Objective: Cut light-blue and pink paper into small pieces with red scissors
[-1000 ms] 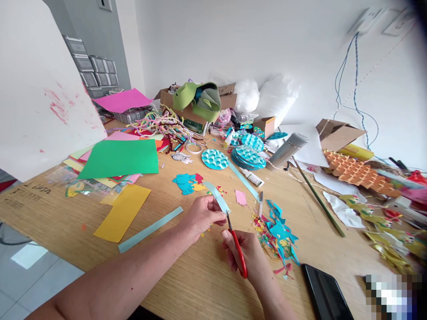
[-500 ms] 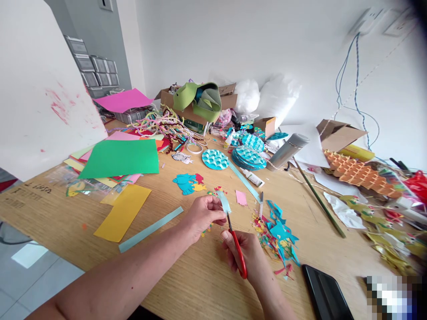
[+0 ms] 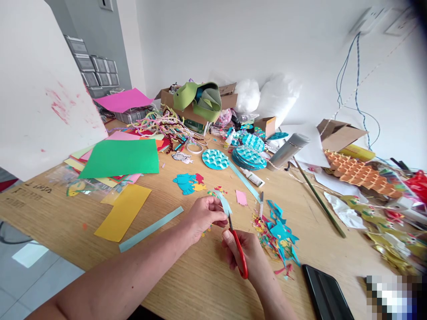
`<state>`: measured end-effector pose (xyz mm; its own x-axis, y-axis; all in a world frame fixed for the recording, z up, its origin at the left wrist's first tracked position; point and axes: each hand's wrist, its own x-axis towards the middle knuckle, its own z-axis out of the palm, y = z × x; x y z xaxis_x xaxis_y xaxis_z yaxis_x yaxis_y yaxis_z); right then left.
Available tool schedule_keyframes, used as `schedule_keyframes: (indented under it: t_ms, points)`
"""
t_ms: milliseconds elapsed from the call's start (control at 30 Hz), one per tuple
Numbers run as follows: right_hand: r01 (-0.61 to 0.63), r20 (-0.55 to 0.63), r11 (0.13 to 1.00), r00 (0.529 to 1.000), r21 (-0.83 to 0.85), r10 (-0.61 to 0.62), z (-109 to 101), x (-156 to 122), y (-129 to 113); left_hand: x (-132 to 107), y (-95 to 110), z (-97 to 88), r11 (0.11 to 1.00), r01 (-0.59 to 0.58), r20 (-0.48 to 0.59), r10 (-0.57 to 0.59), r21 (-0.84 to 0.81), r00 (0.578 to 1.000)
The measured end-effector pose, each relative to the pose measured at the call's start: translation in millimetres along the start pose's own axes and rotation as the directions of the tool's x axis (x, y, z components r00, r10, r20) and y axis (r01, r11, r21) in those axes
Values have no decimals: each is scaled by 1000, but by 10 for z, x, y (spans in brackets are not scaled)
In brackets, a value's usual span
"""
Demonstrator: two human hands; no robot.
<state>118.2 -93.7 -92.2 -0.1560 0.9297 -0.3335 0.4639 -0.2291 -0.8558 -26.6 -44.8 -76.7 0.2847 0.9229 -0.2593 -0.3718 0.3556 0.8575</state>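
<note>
Between the fingers of my left hand point(image 3: 209, 212) is a short light-blue paper strip point(image 3: 223, 201), pinched near its lower end. My right hand point(image 3: 243, 251) is closed round the red handles of a pair of scissors point(image 3: 239, 249). The scissors' blades point up and meet the strip's edge close to my left fingertips. Beyond my hands lie blue, red and yellow paper fish point(image 3: 184, 183). Another light-blue strip point(image 3: 151, 229) rests left of my left forearm. To the right of the scissors is a heap of colourful paper scraps point(image 3: 278, 235).
Green paper point(image 3: 120, 158) and yellow paper point(image 3: 123, 213) lie at the left. Wavy blue paper discs point(image 3: 215, 159), a glue tube point(image 3: 252, 178) and a grey cylinder point(image 3: 288, 151) stand farther back. A black phone point(image 3: 325, 291) is at the near right, a green stick point(image 3: 320, 200) behind it.
The paper strip has tilted a little to the left at its upper end. Both hands stay almost in place, the scissors still at the strip.
</note>
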Motion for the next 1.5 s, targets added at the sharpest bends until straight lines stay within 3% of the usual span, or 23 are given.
schedule_keyframes:
  t_ms: [933, 1500]
  points:
    - [17, 0, 1000, 1000, -22, -17, -3, 8, -21, 18, -26, -20, 999, 12, -3, -12, -45, 1000]
    - [68, -14, 995, 998, 67, -68, 24, 16, -58, -12, 24, 3, 999, 51, -36, -51, 1, 998]
